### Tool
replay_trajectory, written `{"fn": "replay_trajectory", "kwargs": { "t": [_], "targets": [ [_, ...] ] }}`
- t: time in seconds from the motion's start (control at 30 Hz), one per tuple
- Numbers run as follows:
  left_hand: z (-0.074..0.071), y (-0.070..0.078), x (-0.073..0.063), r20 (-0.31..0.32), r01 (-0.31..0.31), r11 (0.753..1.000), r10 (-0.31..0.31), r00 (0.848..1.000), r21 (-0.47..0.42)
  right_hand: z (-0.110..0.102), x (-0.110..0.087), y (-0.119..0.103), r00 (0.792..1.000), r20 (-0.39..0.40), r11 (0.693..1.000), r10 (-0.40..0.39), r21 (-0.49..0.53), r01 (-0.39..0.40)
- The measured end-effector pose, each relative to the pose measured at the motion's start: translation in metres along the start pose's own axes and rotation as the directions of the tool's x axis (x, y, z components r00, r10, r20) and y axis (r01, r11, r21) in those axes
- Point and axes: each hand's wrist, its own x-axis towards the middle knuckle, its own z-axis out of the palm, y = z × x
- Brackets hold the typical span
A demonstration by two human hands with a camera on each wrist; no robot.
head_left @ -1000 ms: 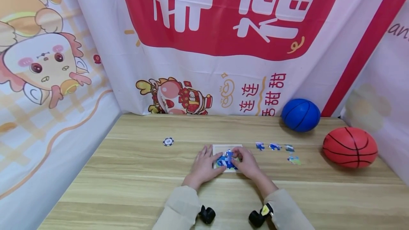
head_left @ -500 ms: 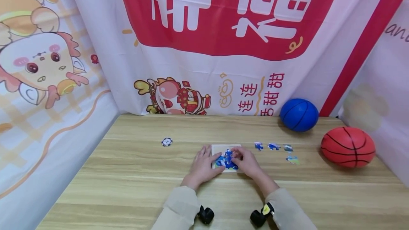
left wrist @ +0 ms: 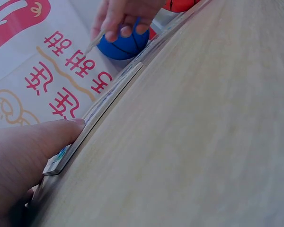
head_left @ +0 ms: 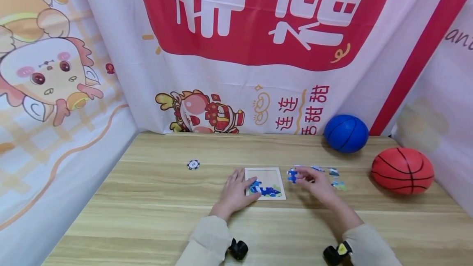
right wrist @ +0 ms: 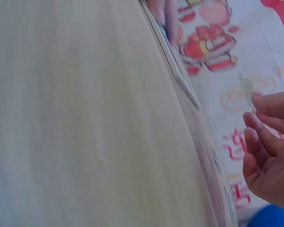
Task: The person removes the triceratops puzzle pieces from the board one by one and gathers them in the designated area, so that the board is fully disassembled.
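A white-rimmed puzzle tray [head_left: 263,169] lies on the wooden table, with joined blue puzzle pieces [head_left: 269,192] along its lower part. My left hand [head_left: 236,191] rests over the tray's left side, fingers spread and thumb across the pieces; in the left wrist view the thumb [left wrist: 61,135] lies on the tray's edge. To the right of the tray, my right hand [head_left: 315,183] pinches a blue puzzle piece [head_left: 292,175] between thumb and fingertips. The right wrist view shows that piece [right wrist: 246,90] edge-on, held up off the table.
Loose pieces lie behind and right of my right hand, including a dark one [head_left: 334,171] and a green-blue one [head_left: 338,185]. A poker chip [head_left: 193,164] lies left. A blue ball [head_left: 346,134] and a red ball [head_left: 402,170] stand at right. Printed cloth [head_left: 221,69] hangs behind.
My right hand has lifted the blue puzzle piece out of the tray and moved right with it, uncovering the tray's upper and right parts. The left hand has stayed in place.
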Motion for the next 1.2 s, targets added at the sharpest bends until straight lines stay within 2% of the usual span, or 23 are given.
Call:
{"fn": "replay_trajectory", "kwargs": {
  "t": [0.2,0.37,0.5,0.9,1.2],
  "targets": [
    [0.001,-0.001,0.001,0.000,0.000,1.000,0.000,1.000,0.003,-0.031,-0.008,0.014,0.999,-0.031,0.998,-0.038,-0.048,0.036],
    [0.003,0.000,0.001,-0.001,-0.002,1.000,0.002,1.000,0.008,-0.052,-0.014,0.028,0.999,-0.028,0.995,0.037,-0.091,-0.039],
    [0.002,0.000,0.001,-0.003,0.001,1.000,-0.001,1.000,0.004,-0.062,-0.018,0.040,0.997,-0.049,0.991,0.062,-0.119,-0.068],
    [0.000,0.000,0.000,-0.006,0.000,1.000,0.000,1.000,-0.001,-0.059,-0.019,0.063,0.994,-0.105,0.981,-0.028,-0.195,0.007],
    [-0.001,0.002,-0.001,-0.004,-0.001,1.000,0.001,1.000,-0.001,-0.056,-0.015,0.064,0.997,-0.082,0.955,0.017,-0.295,-0.041]
  ]
}}
